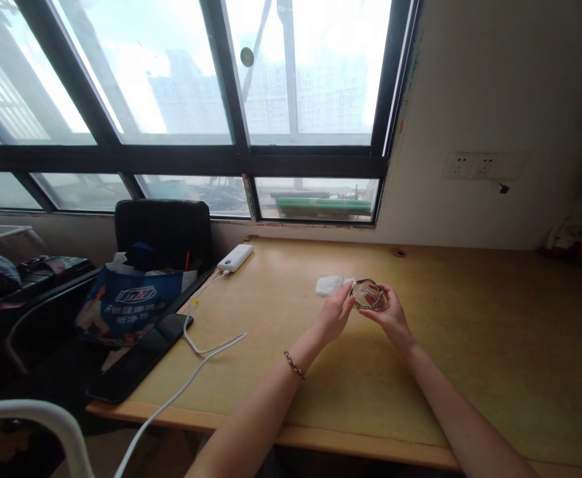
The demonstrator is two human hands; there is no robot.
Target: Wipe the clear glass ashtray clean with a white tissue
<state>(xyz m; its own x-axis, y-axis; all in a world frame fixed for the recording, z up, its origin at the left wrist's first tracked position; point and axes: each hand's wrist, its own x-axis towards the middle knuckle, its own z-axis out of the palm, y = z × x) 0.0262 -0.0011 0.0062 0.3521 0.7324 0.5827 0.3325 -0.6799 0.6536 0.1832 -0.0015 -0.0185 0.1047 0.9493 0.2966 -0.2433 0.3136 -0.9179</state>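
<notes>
Between my two hands is a small, clear glass dish (368,294) with a wavy, faceted rim, tilted so that its round opening faces me. My left hand (337,311) grips its left side, fingers pressed together along the edge. On the opposite side, my right hand (389,315) curls around the rim and under it. Just beyond my left fingers lies a crumpled white cloth or tissue (331,285) on the table; whether the fingers touch it, I cannot tell.
The yellowish wooden table (495,345) reaches the wall under the window. A white power bank (235,258) with a white cable (206,358) rests at the left. A black slab (141,362) lies along the left edge. Beyond stands a chair (164,229) with a blue bag (131,302).
</notes>
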